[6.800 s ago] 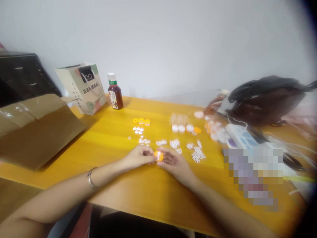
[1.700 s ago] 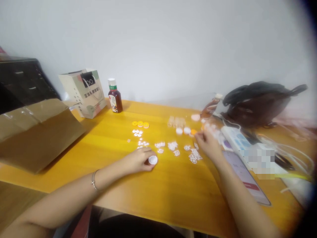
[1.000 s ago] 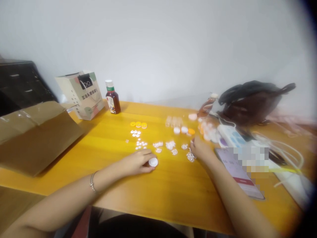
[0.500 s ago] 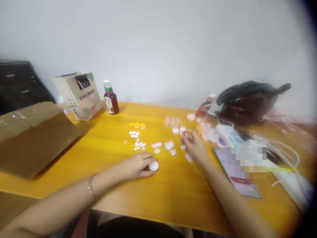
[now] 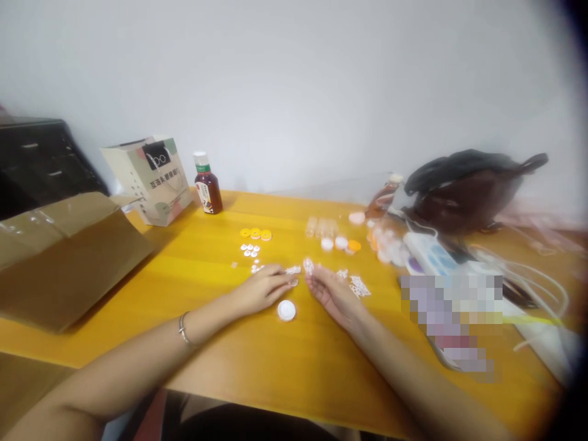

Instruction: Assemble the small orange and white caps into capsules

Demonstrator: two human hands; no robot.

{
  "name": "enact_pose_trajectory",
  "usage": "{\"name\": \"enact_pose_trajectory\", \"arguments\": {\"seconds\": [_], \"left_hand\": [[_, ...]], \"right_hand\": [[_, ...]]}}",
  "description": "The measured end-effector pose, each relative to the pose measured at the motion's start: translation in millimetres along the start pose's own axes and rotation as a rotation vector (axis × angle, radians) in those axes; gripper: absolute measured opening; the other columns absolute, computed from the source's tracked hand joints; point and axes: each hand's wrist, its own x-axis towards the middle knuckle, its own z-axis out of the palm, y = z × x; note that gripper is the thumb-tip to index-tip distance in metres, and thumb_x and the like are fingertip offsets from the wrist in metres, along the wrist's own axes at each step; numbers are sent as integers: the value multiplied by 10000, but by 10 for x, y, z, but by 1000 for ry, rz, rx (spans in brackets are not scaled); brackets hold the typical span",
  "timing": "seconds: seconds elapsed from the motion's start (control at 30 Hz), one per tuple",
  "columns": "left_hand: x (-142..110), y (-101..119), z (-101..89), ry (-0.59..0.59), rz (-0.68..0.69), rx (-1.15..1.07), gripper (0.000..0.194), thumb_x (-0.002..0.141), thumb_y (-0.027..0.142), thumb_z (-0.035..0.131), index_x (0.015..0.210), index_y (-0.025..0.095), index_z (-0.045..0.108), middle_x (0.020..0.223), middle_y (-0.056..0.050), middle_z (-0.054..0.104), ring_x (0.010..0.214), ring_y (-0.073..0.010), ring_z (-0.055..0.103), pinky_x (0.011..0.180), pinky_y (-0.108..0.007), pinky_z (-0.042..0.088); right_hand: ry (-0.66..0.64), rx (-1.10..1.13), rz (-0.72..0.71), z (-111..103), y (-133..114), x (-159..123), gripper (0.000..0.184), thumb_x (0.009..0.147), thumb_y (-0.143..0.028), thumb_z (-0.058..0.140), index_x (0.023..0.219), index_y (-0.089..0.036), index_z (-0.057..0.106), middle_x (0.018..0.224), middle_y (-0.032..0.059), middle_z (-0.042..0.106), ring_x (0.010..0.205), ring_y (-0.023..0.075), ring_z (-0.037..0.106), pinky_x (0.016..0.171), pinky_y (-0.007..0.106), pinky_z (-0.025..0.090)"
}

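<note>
My right hand (image 5: pixel 334 296) pinches a small white perforated piece (image 5: pixel 308 266) between thumb and fingers, just above the table. Facing it, my left hand (image 5: pixel 265 289) lies low over the wood, fingers stretched toward another white perforated piece (image 5: pixel 293 270); whether they touch it is unclear. Below and between the hands rests a round white cap (image 5: pixel 286 310), touched by neither. Several more perforated pieces (image 5: pixel 359 286) lie right of my right hand. Small white discs (image 5: pixel 256 268) are partly hidden behind my left hand.
Yellow ring-shaped caps (image 5: pixel 255 234) and white pointed pieces (image 5: pixel 250 250) lie in rows. Farther right are clear cylinders (image 5: pixel 321 227) and an orange cap (image 5: pixel 353 246). A cardboard box (image 5: pixel 68 263), paper bag (image 5: pixel 151 184), bottle (image 5: pixel 208 187), dark bag (image 5: pixel 463 190) and power strip (image 5: pixel 429 254) stand around.
My left hand has let go of the round white cap and moved up. My right hand has come left from the caps and now holds a perforated piece; an orange cap shows where it was.
</note>
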Motion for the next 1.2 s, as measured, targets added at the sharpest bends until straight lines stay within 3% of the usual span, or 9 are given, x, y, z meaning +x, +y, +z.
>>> {"name": "enact_pose_trajectory", "arguments": {"seconds": [0.27,0.43,0.67,0.83,1.07,1.2], "left_hand": [[13,-76,97,-55,84,16,188,853,263,466,907,160,615,914,-71,548,863,-160,509,786,-268,412],[1,-84,83,-45,63,27,178,864,253,444,850,143,584,875,-67,547,841,-153,512,766,-263,421],[-26,-82,88,-26,73,92,198,883,211,386,811,143,557,811,-60,546,787,-147,508,724,-265,425],[-54,-48,28,21,104,62,139,856,197,414,816,145,536,845,-67,558,806,-144,522,729,-265,429],[-131,-50,-35,87,-4,-83,58,768,163,481,812,157,520,778,-28,592,719,-116,540,685,-239,438],[-154,-57,-59,103,-95,-177,76,773,185,499,829,156,540,751,-11,599,691,-105,547,664,-226,447]], "right_hand": [[-44,36,84,80,108,-59,66,650,-147,686,690,-159,635,672,7,678,636,73,624,615,132,521],[-97,52,153,85,150,-55,165,637,-96,685,782,-159,639,743,1,683,690,66,630,674,128,511],[-75,25,110,79,162,-78,173,587,-104,735,719,-165,641,707,-17,672,663,56,621,660,114,502],[-100,-63,99,66,149,-76,116,649,-198,709,733,-144,650,728,15,688,657,69,628,660,138,503],[-147,-209,87,54,134,-78,164,677,-295,686,730,-157,615,782,57,707,722,119,652,716,223,497],[-124,-260,31,62,174,-85,188,649,-320,699,723,-152,657,784,47,695,690,100,617,716,221,469]]}}
